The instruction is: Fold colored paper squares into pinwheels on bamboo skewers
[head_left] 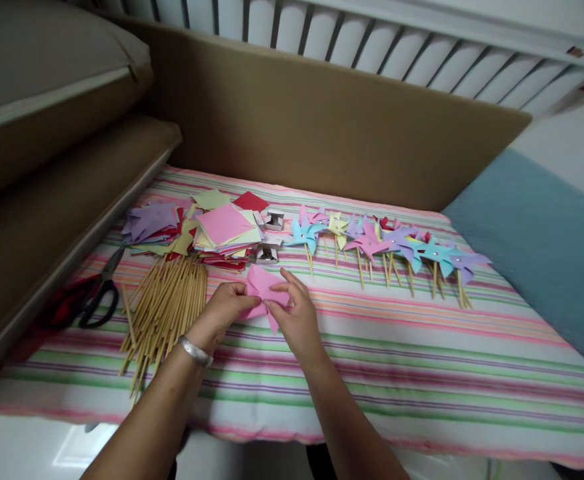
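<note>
A pink paper pinwheel piece (259,280) with cut, partly folded points is held between both my hands over the striped cloth. My left hand (227,305), with a silver bangle at the wrist, pinches its left side between thumb and fingers. On the other side my right hand (295,313) grips the paper near its centre with thumb and fingers. Just behind the hands lie a stack of square coloured paper (227,227) and two small open boxes (267,253) of metal pins. Thin wooden sticks (169,307) lie in a heap beside my left forearm.
Finished paper pinwheels on sticks (369,240) lie in a row at the right. Black-handled scissors (103,290) rest at the left, near cut paper pieces (152,223). A cardboard panel (322,127) stands along the back, and padded brown slabs (72,213) border the left.
</note>
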{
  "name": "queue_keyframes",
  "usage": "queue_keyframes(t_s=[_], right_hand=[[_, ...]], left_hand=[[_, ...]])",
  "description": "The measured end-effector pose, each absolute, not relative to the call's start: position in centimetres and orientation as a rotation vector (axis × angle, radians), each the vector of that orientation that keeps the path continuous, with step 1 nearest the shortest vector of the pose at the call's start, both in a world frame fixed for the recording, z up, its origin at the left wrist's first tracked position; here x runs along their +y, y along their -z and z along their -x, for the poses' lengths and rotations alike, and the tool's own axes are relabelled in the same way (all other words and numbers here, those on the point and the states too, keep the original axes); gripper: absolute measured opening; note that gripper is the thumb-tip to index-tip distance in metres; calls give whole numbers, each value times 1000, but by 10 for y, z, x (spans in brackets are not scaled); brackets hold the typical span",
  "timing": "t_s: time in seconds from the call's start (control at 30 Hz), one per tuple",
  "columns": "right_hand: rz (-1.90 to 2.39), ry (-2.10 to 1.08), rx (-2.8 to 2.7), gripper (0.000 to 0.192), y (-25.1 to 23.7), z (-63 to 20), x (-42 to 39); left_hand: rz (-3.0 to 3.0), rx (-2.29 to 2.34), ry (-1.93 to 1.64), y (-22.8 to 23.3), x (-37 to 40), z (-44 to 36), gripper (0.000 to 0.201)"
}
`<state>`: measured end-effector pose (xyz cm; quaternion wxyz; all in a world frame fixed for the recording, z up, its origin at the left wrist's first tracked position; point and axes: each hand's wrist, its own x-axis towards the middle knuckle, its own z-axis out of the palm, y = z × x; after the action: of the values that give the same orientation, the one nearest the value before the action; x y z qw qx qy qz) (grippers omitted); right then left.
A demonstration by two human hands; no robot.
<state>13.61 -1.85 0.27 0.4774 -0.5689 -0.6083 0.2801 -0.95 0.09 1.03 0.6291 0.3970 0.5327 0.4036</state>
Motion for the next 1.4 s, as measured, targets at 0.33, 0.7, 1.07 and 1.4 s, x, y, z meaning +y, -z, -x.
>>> queue_keyframes(t_s=[0.33, 0.7, 1.07, 1.4], right_hand=[[1428, -1070, -1561, 50, -16, -160, -14], [1330, -1291, -1494, 45, -16, -166, -11], [1158, -1344, -916, 34, -9, -154, -7], [1078, -1299, -939, 33, -5, -144, -10]], left_hand=[[-1138, 1133, -711, -6, -3, 4, 12], [-1096, 1068, -723, -3, -1, 0, 13], [-684, 897, -926, -10, -8, -7, 15], [-548, 880, -1043, -4, -10, -21, 19]])
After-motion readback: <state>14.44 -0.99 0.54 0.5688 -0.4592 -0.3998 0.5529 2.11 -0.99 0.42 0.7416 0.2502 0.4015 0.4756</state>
